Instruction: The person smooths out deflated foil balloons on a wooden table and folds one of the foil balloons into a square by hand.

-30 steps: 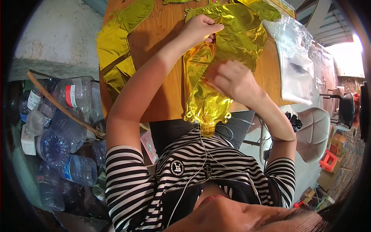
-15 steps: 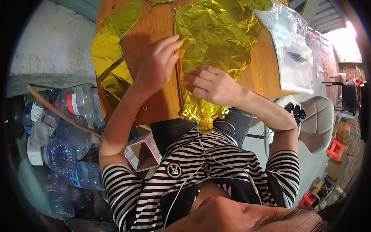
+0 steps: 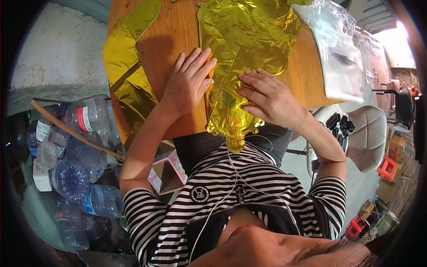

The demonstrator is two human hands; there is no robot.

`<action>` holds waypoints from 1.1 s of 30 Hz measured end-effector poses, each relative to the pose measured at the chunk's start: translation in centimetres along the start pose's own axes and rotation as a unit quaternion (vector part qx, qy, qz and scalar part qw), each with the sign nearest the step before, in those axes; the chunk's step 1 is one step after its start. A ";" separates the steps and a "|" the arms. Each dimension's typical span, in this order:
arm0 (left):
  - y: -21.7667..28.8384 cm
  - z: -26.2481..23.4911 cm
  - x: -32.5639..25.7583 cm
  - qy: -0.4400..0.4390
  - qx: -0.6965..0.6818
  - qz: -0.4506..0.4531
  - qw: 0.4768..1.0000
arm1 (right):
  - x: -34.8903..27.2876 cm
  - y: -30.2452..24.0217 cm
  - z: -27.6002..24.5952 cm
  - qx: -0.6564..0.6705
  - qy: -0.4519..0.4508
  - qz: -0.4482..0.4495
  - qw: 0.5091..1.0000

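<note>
A flat gold foil balloon (image 3: 242, 49) lies across the wooden table, its narrow end with small round tabs hanging past the near edge towards my lap. My left hand (image 3: 187, 80) rests at the balloon's left edge, fingers stretched out and partly over the bare wood. On the foil's lower right part lies my right hand (image 3: 271, 98), its fingers spread and slightly bent. Neither hand grips anything that I can see. More gold foil (image 3: 126, 66), folded and creased, is at the table's left side, apart from my left hand.
Clear plastic bags (image 3: 340, 66) lie at the table's right edge. Several empty plastic bottles (image 3: 71, 178) and a wooden stick (image 3: 71, 127) are piled on the left. A pink-edged box (image 3: 169, 175) stands below the table. A pale padded chair (image 3: 367, 138) is on the right.
Both hands have come down flatter onto the foil and spread their fingers. My right hand has shifted right, and my left hand has lowered towards me. The foil lies smoother.
</note>
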State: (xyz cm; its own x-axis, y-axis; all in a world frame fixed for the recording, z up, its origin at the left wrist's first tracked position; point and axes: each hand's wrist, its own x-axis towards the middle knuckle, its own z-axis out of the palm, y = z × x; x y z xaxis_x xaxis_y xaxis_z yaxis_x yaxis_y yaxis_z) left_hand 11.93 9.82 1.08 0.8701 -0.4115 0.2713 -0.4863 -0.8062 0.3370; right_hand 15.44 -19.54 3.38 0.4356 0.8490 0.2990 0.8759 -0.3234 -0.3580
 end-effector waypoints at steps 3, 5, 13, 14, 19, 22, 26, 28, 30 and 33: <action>0.4 0.0 0.1 -0.010 0.011 0.007 1.000 | 0.1 -0.1 0.2 0.001 0.001 0.001 1.000; 0.5 0.0 0.2 -0.009 0.016 0.013 1.000 | 0.3 -0.1 0.1 0.001 0.002 -0.001 1.000; 0.7 0.0 0.0 -0.003 0.041 0.029 0.999 | 0.6 -0.4 -0.2 -0.017 -0.008 -0.003 1.000; 0.7 0.0 0.0 0.002 0.044 0.032 0.999 | 0.8 -0.2 -0.5 -0.023 -0.005 -0.005 1.000; 0.9 -0.1 0.1 -0.003 0.049 0.037 0.998 | 3.5 1.2 -1.2 -0.052 0.029 -0.034 0.998; 1.0 -0.2 0.1 -0.008 0.059 0.040 0.997 | 5.5 2.7 -0.9 -0.078 0.046 -0.032 0.995; 1.2 -0.4 0.4 -0.023 0.066 0.040 0.997 | 6.2 4.1 0.0 -0.119 0.053 -0.028 0.991; 1.2 -0.3 0.4 -0.025 0.063 0.039 0.997 | 6.0 4.3 0.1 -0.155 0.000 -0.018 0.988; 0.9 -0.5 0.5 -0.027 0.059 0.036 0.997 | 5.9 4.2 0.2 -0.154 0.005 -0.017 0.988; -0.5 -1.0 1.5 -0.015 0.002 0.015 1.000 | 6.0 4.3 0.2 -0.155 0.011 -0.014 0.988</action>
State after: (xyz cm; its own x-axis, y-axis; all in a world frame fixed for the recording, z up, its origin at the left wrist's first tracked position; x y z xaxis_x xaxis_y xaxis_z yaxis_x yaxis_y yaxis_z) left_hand 13.42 10.07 2.22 0.8568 -0.4487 0.2540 -0.5125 -0.7948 0.3249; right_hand 21.73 -15.71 3.44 0.4114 0.8516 0.3248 0.9078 -0.4146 -0.0628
